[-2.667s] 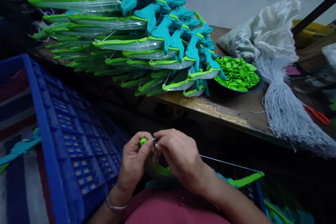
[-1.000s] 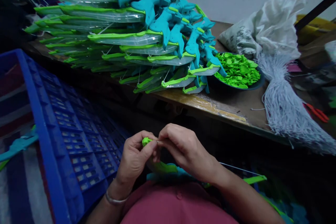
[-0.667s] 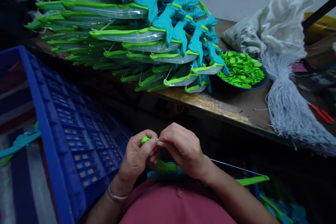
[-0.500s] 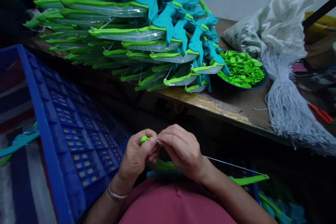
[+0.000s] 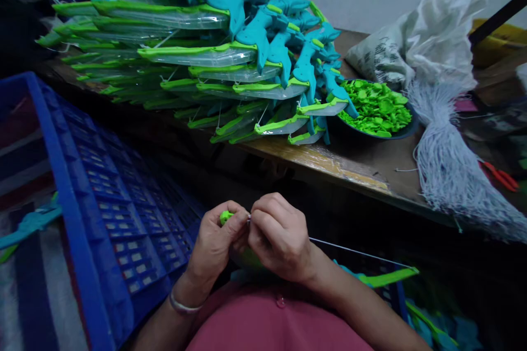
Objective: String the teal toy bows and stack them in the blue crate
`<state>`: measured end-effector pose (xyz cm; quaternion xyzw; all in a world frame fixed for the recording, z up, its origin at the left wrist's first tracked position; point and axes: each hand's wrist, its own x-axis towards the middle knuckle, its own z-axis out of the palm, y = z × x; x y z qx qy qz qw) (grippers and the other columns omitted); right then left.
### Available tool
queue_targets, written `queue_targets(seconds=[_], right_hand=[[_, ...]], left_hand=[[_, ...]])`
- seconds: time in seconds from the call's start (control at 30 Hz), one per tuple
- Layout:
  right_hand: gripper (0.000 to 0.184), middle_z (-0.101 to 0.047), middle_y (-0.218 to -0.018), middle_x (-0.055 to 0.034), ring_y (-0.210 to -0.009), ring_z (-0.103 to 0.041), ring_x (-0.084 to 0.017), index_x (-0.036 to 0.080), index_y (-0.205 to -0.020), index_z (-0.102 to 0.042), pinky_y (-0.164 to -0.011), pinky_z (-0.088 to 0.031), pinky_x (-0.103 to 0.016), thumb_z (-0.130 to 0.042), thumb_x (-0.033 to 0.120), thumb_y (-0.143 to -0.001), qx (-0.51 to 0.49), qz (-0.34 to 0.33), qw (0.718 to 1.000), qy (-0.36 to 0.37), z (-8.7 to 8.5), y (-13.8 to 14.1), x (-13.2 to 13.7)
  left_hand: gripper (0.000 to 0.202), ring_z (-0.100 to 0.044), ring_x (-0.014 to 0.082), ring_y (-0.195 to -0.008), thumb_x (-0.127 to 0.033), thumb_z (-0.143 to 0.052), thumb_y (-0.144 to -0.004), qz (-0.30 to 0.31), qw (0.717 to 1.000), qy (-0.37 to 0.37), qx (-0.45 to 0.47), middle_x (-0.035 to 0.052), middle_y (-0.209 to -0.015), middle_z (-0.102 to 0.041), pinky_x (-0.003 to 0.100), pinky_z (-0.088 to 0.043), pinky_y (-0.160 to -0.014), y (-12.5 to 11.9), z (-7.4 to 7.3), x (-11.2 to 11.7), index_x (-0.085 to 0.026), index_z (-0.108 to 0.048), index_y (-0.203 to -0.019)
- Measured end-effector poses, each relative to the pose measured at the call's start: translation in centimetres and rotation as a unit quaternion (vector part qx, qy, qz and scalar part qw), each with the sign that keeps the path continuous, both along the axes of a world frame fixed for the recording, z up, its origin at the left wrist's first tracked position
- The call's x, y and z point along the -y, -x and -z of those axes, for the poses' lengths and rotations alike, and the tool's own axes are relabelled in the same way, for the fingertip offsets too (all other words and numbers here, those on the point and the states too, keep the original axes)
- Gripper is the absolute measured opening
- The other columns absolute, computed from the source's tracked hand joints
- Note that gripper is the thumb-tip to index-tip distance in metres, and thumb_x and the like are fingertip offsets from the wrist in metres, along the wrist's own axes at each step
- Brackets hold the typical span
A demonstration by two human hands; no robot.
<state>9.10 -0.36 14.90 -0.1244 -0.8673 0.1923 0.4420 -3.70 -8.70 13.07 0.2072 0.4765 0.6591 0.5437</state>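
Note:
My left hand is closed on the bright green end of a toy bow, the tip showing between thumb and forefinger. Right against it, my right hand pinches a thin white string at that end. From behind my right wrist the string stretches to the far green limb of what looks like the same bow. Its teal middle is mostly hidden by my hands and forearm. Whether the string is knotted at the left end cannot be made out.
Stacked green-and-teal toy bows cover the bench. A dark bowl of small green pieces, a bundle of white strings, a white sack and red-handled tool lie right. A blue crate stands left.
My right fingers have curled in more tightly beside the left thumb. The hands stay together at the green tip, and the view has shifted slightly.

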Motion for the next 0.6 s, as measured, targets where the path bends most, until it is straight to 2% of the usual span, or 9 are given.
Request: queue_targets(seconds=[0.2,0.37,0.53,0.6], right_hand=[[0.013,-0.062,-0.086,-0.0073,-0.081,-0.055,-0.016,0.017,-0.093,-0.055,-0.07,-0.051,-0.03,-0.053,0.005,-0.09,-0.046,-0.003,0.997,0.054,0.3,-0.4,-0.1],[0.01,-0.065,-0.092,-0.0074,-0.083,-0.06,-0.016,0.016,-0.108,-0.059,-0.07,-0.053,-0.028,-0.06,0.022,-0.1,0.013,-0.021,0.995,0.097,0.0,-0.6,0.1],[0.007,-0.066,-0.087,-0.0046,-0.079,-0.06,-0.012,0.015,-0.101,-0.064,-0.07,-0.051,-0.024,-0.058,0.017,-0.102,0.019,-0.04,0.989,0.143,-0.5,-0.7,-0.1],[0.008,-0.066,-0.085,-0.004,-0.078,-0.059,-0.012,0.015,-0.097,-0.064,-0.069,-0.049,-0.024,-0.057,0.015,-0.102,0.031,-0.044,0.989,0.136,-0.9,-1.1,-0.3]], left_hand=[[0.037,-0.038,0.0057,-0.041,-0.043,-0.08,-0.087,-0.001,1.0,-0.015,0.003,-0.0081,-0.051,-0.039,0.015,-0.038,-0.039,0.0,0.4,-0.3,-0.017,-0.058,-0.07],[0.038,-0.035,0.0041,-0.042,-0.045,-0.08,-0.087,-0.011,1.0,-0.007,-0.028,-0.0077,-0.051,-0.04,0.013,-0.033,-0.04,0.2,0.5,-0.3,-0.017,-0.06,-0.07],[0.036,-0.042,0.0061,-0.043,-0.043,-0.075,-0.091,0.013,0.999,-0.031,-0.036,-0.0072,-0.053,-0.043,0.015,-0.038,-0.041,0.1,0.4,0.1,-0.018,-0.058,-0.072],[0.033,-0.042,0.0065,-0.043,-0.041,-0.074,-0.093,0.01,0.999,-0.037,-0.038,-0.0076,-0.052,-0.042,0.016,-0.039,-0.042,0.1,0.4,0.1,-0.018,-0.059,-0.074]])
